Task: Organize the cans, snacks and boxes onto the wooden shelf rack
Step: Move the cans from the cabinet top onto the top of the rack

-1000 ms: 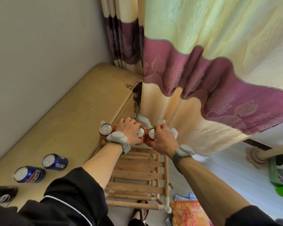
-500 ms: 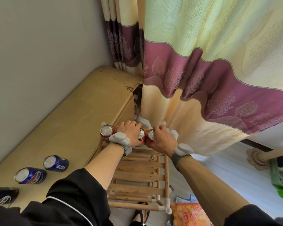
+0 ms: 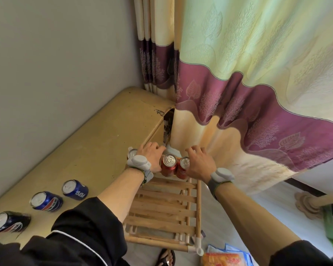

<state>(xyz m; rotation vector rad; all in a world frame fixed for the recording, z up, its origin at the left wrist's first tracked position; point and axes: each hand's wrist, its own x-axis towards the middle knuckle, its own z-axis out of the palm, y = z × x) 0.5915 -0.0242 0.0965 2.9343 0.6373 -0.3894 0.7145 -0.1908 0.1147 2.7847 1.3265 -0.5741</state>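
Red cans (image 3: 169, 165) upright on wooden rack (image 3: 161, 207) top tier, long axes vertical, lids up. Left hand (image 3: 152, 156), right hand (image 3: 198, 164) relaxed, holding nothing.

Rack (image 3: 161, 208) stands right of the cabinet (image 3: 104, 150), just beside it — curtain (image 3: 238, 112) behind both.

Far end of rack top: left can (image 3: 132, 153), middle can (image 3: 169, 164) and right can (image 3: 184, 166), upright in a row.

Left hand (image 3: 152, 156) sits between the left and middle cans; right hand (image 3: 198, 164) is just right of the right can.

On the cabinet, near left — row of lying cans (image 3: 46, 201).

Snack bag (image 3: 223, 259) on the floor before the rack's near right corner.
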